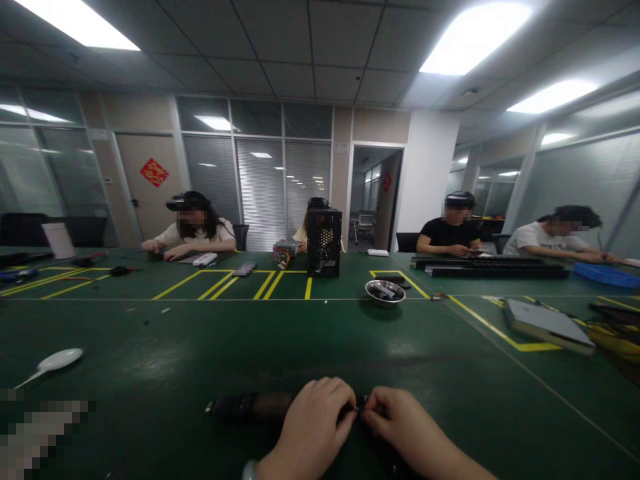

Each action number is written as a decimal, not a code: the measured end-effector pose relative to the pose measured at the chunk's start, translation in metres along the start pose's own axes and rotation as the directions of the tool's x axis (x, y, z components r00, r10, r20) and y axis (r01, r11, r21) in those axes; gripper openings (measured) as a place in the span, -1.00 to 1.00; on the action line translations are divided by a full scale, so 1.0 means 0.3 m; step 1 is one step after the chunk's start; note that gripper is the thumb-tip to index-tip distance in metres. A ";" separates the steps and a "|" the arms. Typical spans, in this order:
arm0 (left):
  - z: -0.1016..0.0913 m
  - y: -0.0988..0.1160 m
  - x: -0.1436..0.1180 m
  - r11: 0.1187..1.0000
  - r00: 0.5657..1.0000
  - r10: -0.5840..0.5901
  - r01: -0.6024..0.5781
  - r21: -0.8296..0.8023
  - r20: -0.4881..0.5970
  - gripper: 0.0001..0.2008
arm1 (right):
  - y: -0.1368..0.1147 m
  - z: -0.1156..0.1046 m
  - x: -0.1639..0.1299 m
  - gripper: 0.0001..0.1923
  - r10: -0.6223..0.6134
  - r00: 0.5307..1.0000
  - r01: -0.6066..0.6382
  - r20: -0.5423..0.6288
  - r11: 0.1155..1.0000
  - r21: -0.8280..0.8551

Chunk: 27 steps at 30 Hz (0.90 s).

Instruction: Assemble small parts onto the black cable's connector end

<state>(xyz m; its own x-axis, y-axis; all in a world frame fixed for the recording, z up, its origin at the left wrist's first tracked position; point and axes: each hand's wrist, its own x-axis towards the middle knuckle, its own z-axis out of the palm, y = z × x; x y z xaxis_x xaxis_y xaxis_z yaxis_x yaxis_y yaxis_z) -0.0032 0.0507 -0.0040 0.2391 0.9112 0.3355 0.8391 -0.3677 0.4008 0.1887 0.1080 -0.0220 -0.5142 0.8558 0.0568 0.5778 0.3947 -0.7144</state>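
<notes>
A long dark flat object [250, 405] lies on the green table [200, 347] near its front edge. My left hand [315, 427] rests on the object's right part, fingers curled over it. My right hand [400, 420] meets the left hand from the right, its fingertips pinched at the object's right end. What sits between the fingertips is too small and dark to tell.
A white spoon [53, 362] lies at the left. A metal bowl [385, 292] and a black mesh case [324, 243] stand mid-table. A grey laptop [547, 325] lies at the right. Several other people sit along the far side, with long black bars [495, 269] before them.
</notes>
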 end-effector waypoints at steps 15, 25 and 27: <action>-0.004 0.008 -0.004 0.999 0.999 -0.046 0.046 -0.011 -0.007 -0.89 | 0.001 -0.001 0.002 -0.91 0.008 1.000 -0.008 -0.004 1.000 0.022; 0.002 0.005 -0.005 0.999 0.999 -0.037 0.037 0.006 0.006 -0.87 | -0.011 -0.007 -0.001 -0.91 0.007 1.000 -0.007 -0.012 1.000 0.007; 0.002 0.006 -0.006 0.999 0.999 -0.035 0.035 0.017 0.008 -0.87 | -0.008 -0.004 -0.002 -0.91 0.012 1.000 -0.012 -0.013 1.000 0.003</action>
<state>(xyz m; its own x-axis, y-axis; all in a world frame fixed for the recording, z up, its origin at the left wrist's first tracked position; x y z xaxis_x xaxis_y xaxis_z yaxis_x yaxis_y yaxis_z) -0.0018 0.0484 -0.0043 0.2132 0.9250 0.3145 0.8553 -0.3323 0.3975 0.1883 0.1071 -0.0193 -0.4993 0.8645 0.0573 0.5819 0.3836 -0.7171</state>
